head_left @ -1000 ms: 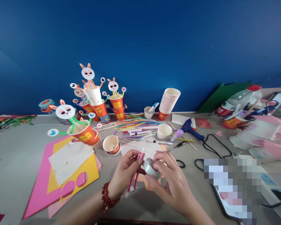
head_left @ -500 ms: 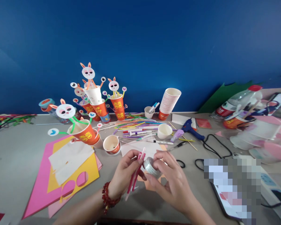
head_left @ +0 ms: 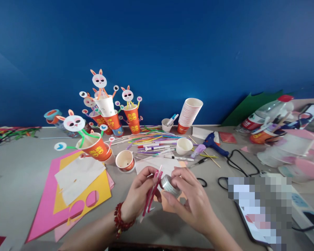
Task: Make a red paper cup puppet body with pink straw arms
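Observation:
Pinched in my left hand (head_left: 138, 191) are a few dark pink straws (head_left: 151, 196), held slantwise with a paler one among them. My right hand (head_left: 193, 200) grips a roll of clear tape (head_left: 169, 185), its side close against the straws. Whether a strip of tape runs between roll and straws is too small to make out. Beneath both hands lie a white sheet (head_left: 149, 164) and a piece of orange paper (head_left: 170, 206).
Paper-cup rabbits (head_left: 94, 150) stand at the left behind pink and yellow sheets (head_left: 44, 202). Markers and straws lie mid-table near a cup stack (head_left: 189, 115). A blue glue gun (head_left: 214, 144), its cord, a phone (head_left: 251, 223) and a bottle (head_left: 264, 115) occupy the right.
Both hands keep almost the same pose on the straws and the tape roll. The view has shifted very slightly.

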`<state>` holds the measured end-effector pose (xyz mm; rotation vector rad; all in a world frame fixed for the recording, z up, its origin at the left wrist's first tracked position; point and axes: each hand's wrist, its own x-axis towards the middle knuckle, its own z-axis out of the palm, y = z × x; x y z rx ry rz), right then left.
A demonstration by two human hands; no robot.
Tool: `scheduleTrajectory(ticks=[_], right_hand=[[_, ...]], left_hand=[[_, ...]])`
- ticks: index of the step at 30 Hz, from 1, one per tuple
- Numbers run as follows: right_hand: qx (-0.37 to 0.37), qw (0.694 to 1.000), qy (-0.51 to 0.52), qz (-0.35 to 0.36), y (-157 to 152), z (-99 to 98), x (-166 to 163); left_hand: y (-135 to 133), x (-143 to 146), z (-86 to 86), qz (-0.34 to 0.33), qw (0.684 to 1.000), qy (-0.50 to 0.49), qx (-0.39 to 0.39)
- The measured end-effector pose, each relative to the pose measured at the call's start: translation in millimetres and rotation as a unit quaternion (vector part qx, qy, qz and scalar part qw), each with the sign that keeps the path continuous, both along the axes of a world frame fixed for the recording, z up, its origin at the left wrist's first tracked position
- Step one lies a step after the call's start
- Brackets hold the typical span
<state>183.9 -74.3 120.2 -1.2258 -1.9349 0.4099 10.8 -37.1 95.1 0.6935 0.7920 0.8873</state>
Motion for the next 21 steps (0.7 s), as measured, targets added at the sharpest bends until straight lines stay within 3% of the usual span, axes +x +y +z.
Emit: scheduleTrajectory(ticks=[21], right_hand=[[-0.050, 0.996, 0.076, 0.012, -2.6, 3.8, 1.2]], left_hand=[[0.7, -0.2, 3.0, -0.011, 0.998, 0.036, 0.047]])
